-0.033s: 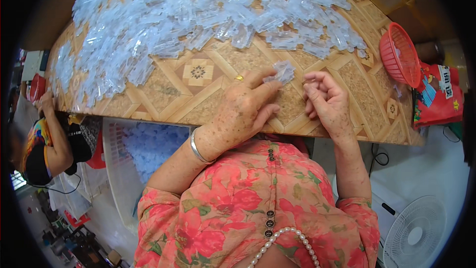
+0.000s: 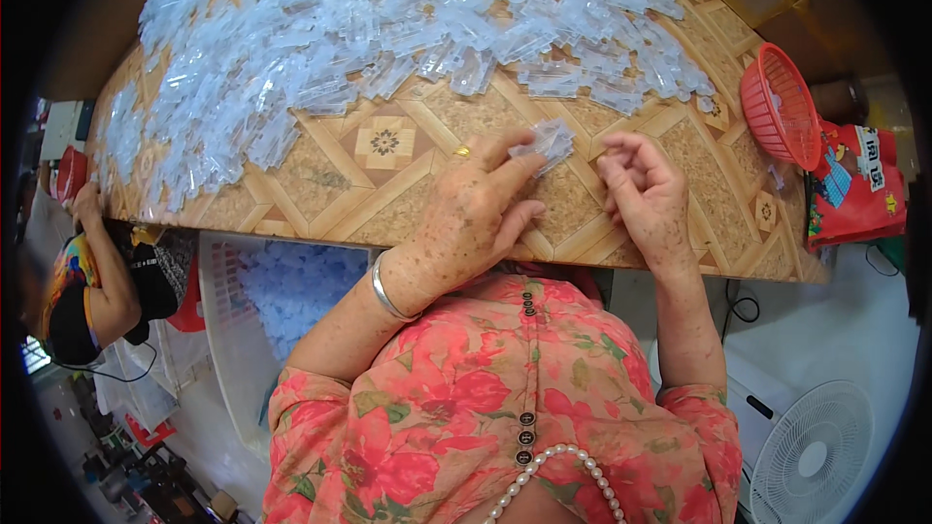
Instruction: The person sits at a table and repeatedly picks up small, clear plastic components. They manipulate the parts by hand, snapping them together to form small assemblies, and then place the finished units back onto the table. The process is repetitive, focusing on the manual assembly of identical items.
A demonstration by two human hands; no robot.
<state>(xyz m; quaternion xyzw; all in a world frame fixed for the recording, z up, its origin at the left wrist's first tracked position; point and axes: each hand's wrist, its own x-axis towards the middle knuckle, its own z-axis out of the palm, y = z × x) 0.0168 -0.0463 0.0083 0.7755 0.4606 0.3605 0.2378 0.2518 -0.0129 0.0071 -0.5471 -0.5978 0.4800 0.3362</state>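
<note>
Clock is head view, 12 = away from wearer. Work item: small overlapping cluster of clear plastic pieces [image 2: 553,144] on the wood-patterned tabletop [image 2: 573,204], just off the near edge of the main pile [image 2: 388,39], which spreads from about 9 round to 12.

Left hand [image 2: 473,199]: cluster sits at its 2 o'clock, right at the index and middle fingertips, cluster's near end touching them. Thumb stands apart from index, so nothing pinched; fingers just rest on the edge.

Right hand [image 2: 649,196]: cluster at its 10 o'clock, visible gap between. Fingers curled, thumb up near the index; can't tell if anything thin is between them.

Writing: red package [image 2: 859,184], right hand's 3 o'clock, has a white panel with dark characters plus a colourful print. Any marks on the clear pieces too small to make out.

Axis: cluster as a whole runs roughly 8 to 2, far end toward 2. Outlines merge, so can't call single pieces. Pile strips lie every which way.

Also: red basket [image 2: 780,107] at right hand's 2; white crate [image 2: 221,330] with bluish pieces [image 2: 291,291] at left hand's 8, below table edge.
</note>
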